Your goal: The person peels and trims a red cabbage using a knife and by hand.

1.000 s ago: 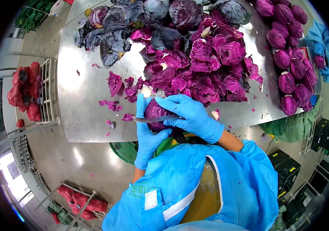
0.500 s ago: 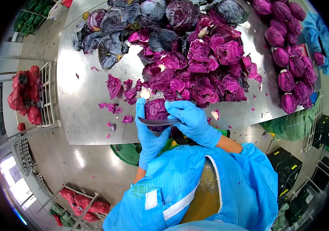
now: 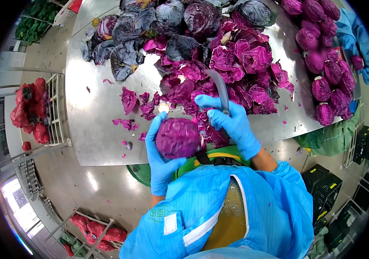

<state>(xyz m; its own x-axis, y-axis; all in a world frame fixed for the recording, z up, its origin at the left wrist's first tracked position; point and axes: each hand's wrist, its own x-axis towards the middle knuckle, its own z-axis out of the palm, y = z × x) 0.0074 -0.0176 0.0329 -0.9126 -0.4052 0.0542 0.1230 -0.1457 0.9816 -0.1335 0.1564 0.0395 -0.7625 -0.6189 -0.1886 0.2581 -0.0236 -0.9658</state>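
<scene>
My left hand (image 3: 157, 157), in a blue glove, cups a round red cabbage (image 3: 177, 138) near the table's front edge. The cabbage's pale cut stem end faces right. In my right hand (image 3: 235, 125), also gloved, is a curved-blade knife (image 3: 220, 86), held upright with the blade pointing away from me. Loose purple leaves (image 3: 213, 133) lie just right of the cabbage, below the knife hand. Beyond both hands spreads a heap of torn purple leaves (image 3: 223, 93).
The steel table (image 3: 94, 108) also bears untrimmed dark cabbages (image 3: 201, 19) at the back and a pile of peeled cabbages (image 3: 333, 73) at the right. Red net sacks (image 3: 33, 108) sit on a rack at the left. Black crates (image 3: 320, 185) stand at the lower right.
The knife has swung from lying across the cabbage to upright, away from it. My right hand has moved right, off the cabbage. More of the cabbage shows, and loose leaves appear beside it.
</scene>
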